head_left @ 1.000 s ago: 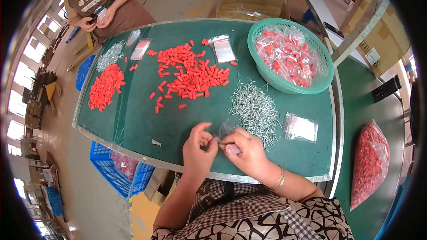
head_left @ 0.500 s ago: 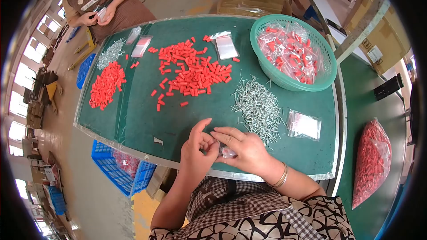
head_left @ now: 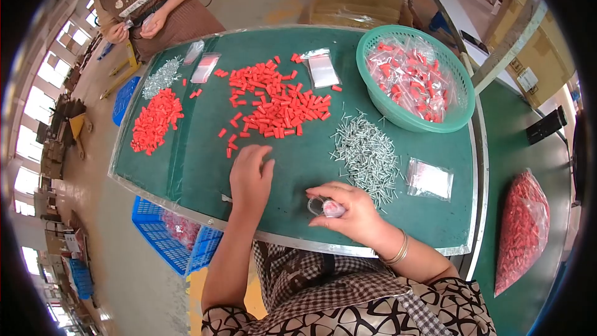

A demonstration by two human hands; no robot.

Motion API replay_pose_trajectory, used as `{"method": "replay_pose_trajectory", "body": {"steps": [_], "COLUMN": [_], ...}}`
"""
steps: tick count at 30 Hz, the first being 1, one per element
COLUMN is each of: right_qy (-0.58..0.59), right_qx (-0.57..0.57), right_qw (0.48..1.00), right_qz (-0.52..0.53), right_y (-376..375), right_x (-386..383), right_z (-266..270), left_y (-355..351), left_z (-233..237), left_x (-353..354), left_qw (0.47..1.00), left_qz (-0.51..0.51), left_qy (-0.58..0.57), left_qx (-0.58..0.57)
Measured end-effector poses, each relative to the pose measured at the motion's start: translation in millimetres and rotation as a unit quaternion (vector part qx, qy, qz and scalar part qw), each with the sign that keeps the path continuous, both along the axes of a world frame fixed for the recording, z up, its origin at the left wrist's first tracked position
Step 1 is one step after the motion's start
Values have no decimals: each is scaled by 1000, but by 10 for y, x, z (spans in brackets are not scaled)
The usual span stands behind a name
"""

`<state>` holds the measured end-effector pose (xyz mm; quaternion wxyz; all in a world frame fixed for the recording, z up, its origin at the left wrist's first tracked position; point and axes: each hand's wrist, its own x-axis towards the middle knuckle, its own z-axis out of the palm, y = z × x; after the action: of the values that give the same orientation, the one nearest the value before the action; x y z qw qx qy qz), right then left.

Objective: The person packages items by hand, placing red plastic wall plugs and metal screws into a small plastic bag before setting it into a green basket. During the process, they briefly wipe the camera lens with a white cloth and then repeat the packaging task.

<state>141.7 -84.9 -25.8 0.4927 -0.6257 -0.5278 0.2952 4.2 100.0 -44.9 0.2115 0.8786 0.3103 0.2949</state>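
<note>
My left hand (head_left: 250, 177) is low over the green table, at the near edge of a pile of red plastic plugs (head_left: 273, 102). Its fingers are bent with the thumb apart from them; whatever lies under the fingertips is hidden. My right hand (head_left: 356, 213) grips a small clear plastic bag (head_left: 333, 209) between thumb and fingers. The bag's mouth gapes toward the left, and something pinkish-red shows inside. Beyond that hand lies a heap of silver screws (head_left: 365, 155). To its right rests a stack of flat clear zip bags (head_left: 430, 179).
A green basket (head_left: 368, 90) of filled bags stands at the back right. More red plugs (head_left: 155, 121) and screws (head_left: 163, 78) lie at the left, near a co-worker (head_left: 168, 0) holding small bags. A blue crate (head_left: 155, 233) sits below the table edge; a large red-filled sack (head_left: 522, 230) lies right.
My left hand has left the bag and moved up and left to the red plugs, covering where a loose plug lay. My right hand keeps the bag, its mouth now spread. The view has shifted slightly.
</note>
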Motion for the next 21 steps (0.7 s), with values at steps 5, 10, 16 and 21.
{"method": "replay_pose_trajectory", "body": {"steps": [5,10,16,21], "right_qy": [26,85,97,100], "right_qx": [20,25,28,25], "right_qw": [999,996,995,995], "right_qz": [-2,0,-1,5], "right_y": [1,8,15,1], "right_x": [17,39,54,70], "right_z": [-6,-73,-102,-94], "left_y": [328,386,544,593], "left_z": [-190,-139,-227,-158], "left_x": [114,197,319,340], "left_qw": [987,992,984,989], "left_qz": [-16,21,-7,9], "left_qy": [101,98,132,143], "left_qx": [126,79,117,43]}}
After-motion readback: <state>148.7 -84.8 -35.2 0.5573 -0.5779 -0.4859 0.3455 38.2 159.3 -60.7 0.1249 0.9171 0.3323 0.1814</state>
